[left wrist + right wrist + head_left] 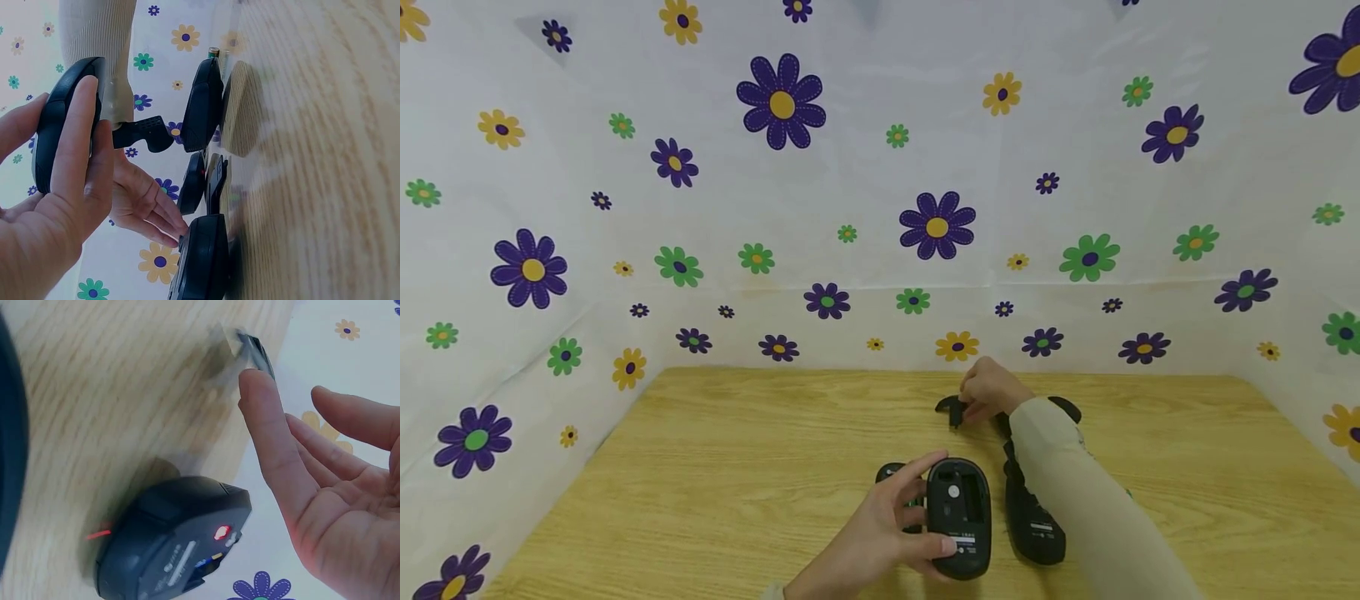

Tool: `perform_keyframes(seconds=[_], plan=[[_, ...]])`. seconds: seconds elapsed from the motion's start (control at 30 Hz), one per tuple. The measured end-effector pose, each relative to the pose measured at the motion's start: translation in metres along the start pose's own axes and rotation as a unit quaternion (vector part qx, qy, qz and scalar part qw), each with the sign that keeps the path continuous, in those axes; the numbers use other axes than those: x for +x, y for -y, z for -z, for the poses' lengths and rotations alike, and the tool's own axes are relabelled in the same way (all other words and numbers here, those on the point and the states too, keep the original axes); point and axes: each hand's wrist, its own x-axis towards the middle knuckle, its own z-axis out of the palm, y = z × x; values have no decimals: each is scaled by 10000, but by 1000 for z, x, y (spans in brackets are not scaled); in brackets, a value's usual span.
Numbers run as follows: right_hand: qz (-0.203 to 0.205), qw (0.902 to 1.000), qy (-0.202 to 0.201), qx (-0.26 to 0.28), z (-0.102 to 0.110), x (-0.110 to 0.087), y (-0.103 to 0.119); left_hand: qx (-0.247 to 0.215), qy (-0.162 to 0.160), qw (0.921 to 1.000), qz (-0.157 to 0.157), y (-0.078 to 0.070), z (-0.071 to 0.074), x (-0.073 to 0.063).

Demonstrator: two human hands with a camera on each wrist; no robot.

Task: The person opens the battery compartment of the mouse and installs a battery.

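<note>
My left hand (891,521) grips a black computer mouse (973,558) with its underside turned up, so the open battery compartment and label show. Thumb and fingers hold it by opposite sides in the left wrist view. Toward the back of the table, my right hand (988,392) reaches to a small black curved piece with a tab (951,408). In the right wrist view the index finger lies against this piece (256,350), which is blurred, while the thumb stands apart from it.
Another black mouse (1036,529) lies underside up beneath my right forearm. A further mouse (175,544) shows a red light and an opened battery bay. Behind my left hand is one more mouse (889,472), with something green beside it. A patterned flower sheet (865,183) encloses the wooden table (737,467).
</note>
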Motion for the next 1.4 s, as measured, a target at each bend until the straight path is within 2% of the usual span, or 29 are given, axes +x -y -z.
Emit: perform_keyframes(seconds=[0.27,0.57,0.77,1.17,1.4], plan=[[18,9998,129,-158,7,-4,4,83,-37,9999,65,0,0,0],[475,9985,204,-164,29,-25,4,110,-19,9999,24,-3,0,-1],[553,9981,266,-73,41,-36,2,59,-55,10000,-18,-2,1,0],[666,9974,276,-78,59,-57,-22,75,-42,9999,-135,-2,0,-1],[950,9948,340,-145,68,-72,-36,66,-84,9998,-138,-3,0,-2]])
